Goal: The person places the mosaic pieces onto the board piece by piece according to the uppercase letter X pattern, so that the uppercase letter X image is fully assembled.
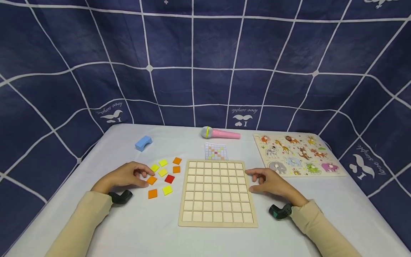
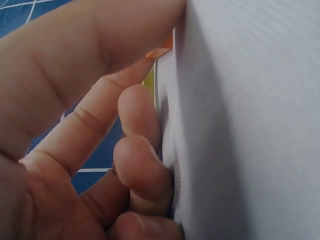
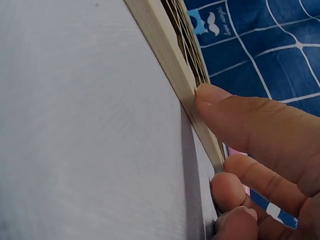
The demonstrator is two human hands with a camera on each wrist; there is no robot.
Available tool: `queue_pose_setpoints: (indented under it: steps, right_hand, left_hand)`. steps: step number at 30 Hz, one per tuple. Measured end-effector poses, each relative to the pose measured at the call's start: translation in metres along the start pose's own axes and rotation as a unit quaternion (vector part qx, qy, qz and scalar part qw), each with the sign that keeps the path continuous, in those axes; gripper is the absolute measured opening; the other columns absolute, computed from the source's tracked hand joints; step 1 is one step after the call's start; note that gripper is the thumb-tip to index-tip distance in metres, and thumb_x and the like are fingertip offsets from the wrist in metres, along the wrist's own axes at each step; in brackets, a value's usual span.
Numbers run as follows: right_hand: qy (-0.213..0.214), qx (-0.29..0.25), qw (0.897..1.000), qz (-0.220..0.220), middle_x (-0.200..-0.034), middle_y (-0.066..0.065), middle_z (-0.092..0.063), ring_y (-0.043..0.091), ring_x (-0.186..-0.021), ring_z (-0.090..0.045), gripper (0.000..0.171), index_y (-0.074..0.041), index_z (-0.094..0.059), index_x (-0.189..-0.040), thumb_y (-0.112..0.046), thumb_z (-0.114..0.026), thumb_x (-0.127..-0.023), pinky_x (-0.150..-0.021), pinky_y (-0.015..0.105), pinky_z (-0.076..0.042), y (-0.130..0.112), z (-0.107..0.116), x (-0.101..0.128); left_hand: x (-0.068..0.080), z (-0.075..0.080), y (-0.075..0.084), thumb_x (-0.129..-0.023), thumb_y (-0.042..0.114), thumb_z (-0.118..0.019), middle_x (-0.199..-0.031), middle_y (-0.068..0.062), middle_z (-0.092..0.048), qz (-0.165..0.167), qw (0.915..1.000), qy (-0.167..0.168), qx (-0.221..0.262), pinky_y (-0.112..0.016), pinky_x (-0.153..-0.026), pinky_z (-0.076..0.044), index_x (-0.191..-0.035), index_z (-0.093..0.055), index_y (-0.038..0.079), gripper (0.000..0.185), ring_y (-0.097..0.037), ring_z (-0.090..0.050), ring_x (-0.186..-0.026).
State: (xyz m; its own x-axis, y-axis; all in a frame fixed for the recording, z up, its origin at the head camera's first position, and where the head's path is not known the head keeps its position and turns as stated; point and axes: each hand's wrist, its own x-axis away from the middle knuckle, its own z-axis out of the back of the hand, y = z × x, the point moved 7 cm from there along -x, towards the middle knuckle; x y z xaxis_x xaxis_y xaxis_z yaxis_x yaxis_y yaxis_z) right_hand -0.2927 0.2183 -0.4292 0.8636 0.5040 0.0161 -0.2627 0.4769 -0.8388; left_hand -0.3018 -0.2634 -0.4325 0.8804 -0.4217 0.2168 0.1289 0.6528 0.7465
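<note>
In the head view my left hand is at the left among small square tiles. Its thumb and index finger pinch an orange tile lying on the table; the left wrist view shows the index fingertip against that orange tile. The other fingers curl loosely below. A wooden grid board with square cells lies in the middle. Against its right edge rest the thumb and index fingertips of my right hand, as the right wrist view shows along the board's side. Nothing is held in this hand.
Around the left hand lie yellow tiles, more orange tiles and one red tile. Behind the board are a pattern card and a pink toy microphone. A blue block and an animal puzzle flank them.
</note>
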Motion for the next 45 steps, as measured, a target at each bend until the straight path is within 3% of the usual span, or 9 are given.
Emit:
queue_pose_setpoints:
  steps: [23,38,45]
  right_hand:
    - [0.006,0.01,1.0,-0.004,-0.098,0.006,-0.061,0.008,-0.068,-0.045,0.063,0.011,-0.065,-0.139,-0.007,-0.09,-0.085,-0.057,0.022,-0.039,0.008,0.0,-0.002]
    - [0.002,0.011,1.0,-0.001,-0.098,0.008,-0.061,0.006,-0.067,-0.045,0.062,0.011,-0.064,-0.14,-0.007,-0.09,-0.086,-0.056,0.022,-0.039,0.009,0.002,-0.001]
    - [0.003,0.014,1.0,0.001,-0.098,0.008,-0.061,0.007,-0.068,-0.045,0.062,0.01,-0.065,-0.14,-0.007,-0.09,-0.086,-0.057,0.022,-0.039,0.008,0.002,-0.001]
  left_hand:
    - [0.0,0.0,-0.004,-0.082,0.014,-0.091,-0.084,-0.001,-0.058,0.0,0.9992,0.038,-0.012,-0.024,-0.065,-0.039,-0.109,-0.079,0.002,0.032,-0.016,-0.048,-0.072]
    - [0.0,0.004,0.016,-0.085,0.02,-0.089,-0.085,-0.001,-0.055,-0.024,0.9966,0.078,-0.011,-0.027,-0.068,-0.038,-0.107,-0.076,0.005,0.029,-0.018,-0.049,-0.076]
    - [0.004,0.009,0.036,-0.082,0.019,-0.09,-0.093,-0.001,-0.064,-0.063,0.9861,0.142,-0.059,-0.028,-0.069,-0.044,-0.103,-0.078,0.01,0.026,-0.02,-0.054,-0.08]
